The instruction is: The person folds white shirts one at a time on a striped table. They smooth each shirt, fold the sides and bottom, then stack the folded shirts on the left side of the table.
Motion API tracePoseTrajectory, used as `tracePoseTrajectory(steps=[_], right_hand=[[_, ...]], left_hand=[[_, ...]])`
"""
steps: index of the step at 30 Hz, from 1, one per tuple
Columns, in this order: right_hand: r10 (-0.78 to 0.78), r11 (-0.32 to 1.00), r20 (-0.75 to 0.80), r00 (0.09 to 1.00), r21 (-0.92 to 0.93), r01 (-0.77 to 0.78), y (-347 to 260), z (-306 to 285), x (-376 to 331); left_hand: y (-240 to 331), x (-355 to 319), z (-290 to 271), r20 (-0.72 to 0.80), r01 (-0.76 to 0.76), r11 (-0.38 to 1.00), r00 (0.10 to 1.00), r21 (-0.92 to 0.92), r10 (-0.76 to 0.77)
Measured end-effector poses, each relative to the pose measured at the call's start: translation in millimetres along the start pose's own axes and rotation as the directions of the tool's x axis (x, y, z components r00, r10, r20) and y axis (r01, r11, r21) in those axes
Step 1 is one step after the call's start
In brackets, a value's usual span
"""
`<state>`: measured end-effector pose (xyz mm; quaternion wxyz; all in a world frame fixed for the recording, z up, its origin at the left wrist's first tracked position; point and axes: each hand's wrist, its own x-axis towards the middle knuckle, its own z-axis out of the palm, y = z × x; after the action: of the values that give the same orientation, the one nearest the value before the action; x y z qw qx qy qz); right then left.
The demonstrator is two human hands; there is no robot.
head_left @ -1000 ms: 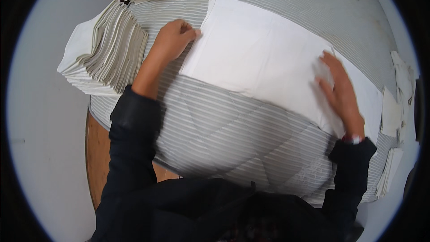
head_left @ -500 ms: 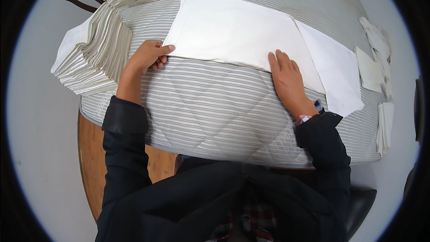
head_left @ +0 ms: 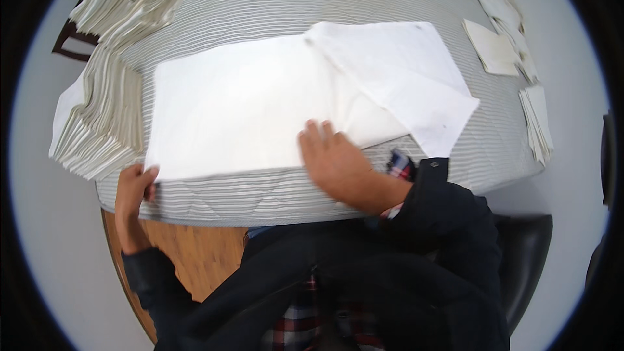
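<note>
A long folded white cloth [head_left: 227,104] lies across the striped mattress. At its near left corner, my left hand [head_left: 134,188] is closed, pinching the edge between thumb and fingers. My right hand [head_left: 341,172] rests flat on the cloth's near edge, right of the middle, its fingers stretched out and slightly blurred. Beyond that hand, a loose white flap [head_left: 403,78] spreads slantwise over the cloth's right end, and one pointed corner reaches down to my right cuff.
Tall stacks of folded white cloths [head_left: 107,117] stand along the left side of the striped mattress [head_left: 260,0]. Several more white cloths [head_left: 491,49] lie at the right edge. A dark chair [head_left: 526,253] is at the lower right, and wooden floor [head_left: 201,253] shows at the lower left.
The cloth now appears lower and further left in view, nearer my body. My right hand has slid left along it, and the right-end flap has swung up and over.
</note>
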<state>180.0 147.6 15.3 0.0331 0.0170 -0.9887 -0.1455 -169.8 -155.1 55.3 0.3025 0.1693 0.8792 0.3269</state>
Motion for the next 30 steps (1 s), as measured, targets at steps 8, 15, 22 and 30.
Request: tracePoseTrajectory(steps=[8, 15, 22, 30], right_hand=[[0.004, 0.863, -0.268, 0.963, 0.487, 0.132, -18, -19, -22], [0.449, 0.866, -0.124, 0.885, 0.305, -0.397, 67, -34, -158], [0.438, 0.880, -0.004, 0.899, 0.206, -0.428, 70, -1, -206], [0.529, 0.776, -0.198, 0.825, 0.507, -0.375, 124, 1, -188]], left_hand=[[-2, -39, -12, -0.376, 0.176, 0.696, 0.915, 0.696, 0.145], [120, -25, 94, 0.088, -0.696, 0.376, 0.533, 0.612, 0.842], [212, 32, 223, 0.448, -0.864, -0.146, 0.099, 0.481, 0.888], [216, 60, 241, 0.466, -0.857, -0.084, 0.192, 0.509, 0.864]])
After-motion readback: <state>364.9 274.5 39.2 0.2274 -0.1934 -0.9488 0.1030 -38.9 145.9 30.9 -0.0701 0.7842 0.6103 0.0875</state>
